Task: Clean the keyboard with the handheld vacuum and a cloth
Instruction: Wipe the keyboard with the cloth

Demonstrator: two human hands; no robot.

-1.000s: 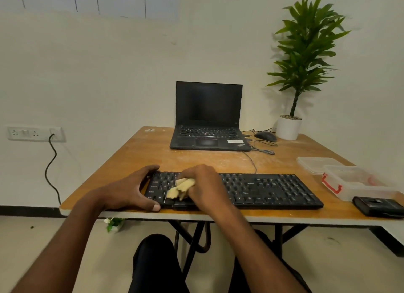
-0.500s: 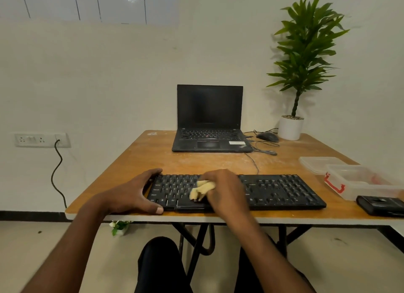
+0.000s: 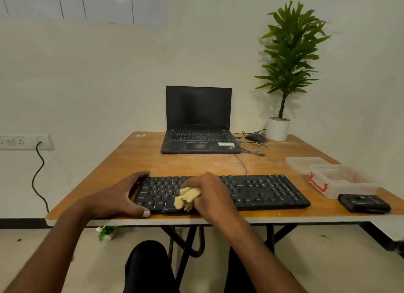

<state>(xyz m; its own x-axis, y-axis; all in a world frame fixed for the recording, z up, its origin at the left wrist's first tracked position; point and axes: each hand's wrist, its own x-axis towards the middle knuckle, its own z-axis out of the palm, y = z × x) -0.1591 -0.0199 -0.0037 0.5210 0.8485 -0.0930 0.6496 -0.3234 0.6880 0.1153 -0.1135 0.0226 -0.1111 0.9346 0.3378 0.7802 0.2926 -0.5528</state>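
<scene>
Since half a second ago the right hand (image 3: 209,194) has slid the yellow cloth (image 3: 187,197) slightly leftward and toward the near edge of the black keyboard (image 3: 262,191). Its fingers are curled round the bunched cloth, pressing it on the keys left of centre. At the keyboard's left end, the left hand (image 3: 122,196) grips with curled fingers, thumb on the front edge. The keyboard lies along the near side of the wooden tabletop (image 3: 131,161).

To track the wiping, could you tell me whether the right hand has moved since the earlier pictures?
Yes. The right hand, holding the cloth, has shifted rightwards along the keyboard, away from its left end.
</scene>
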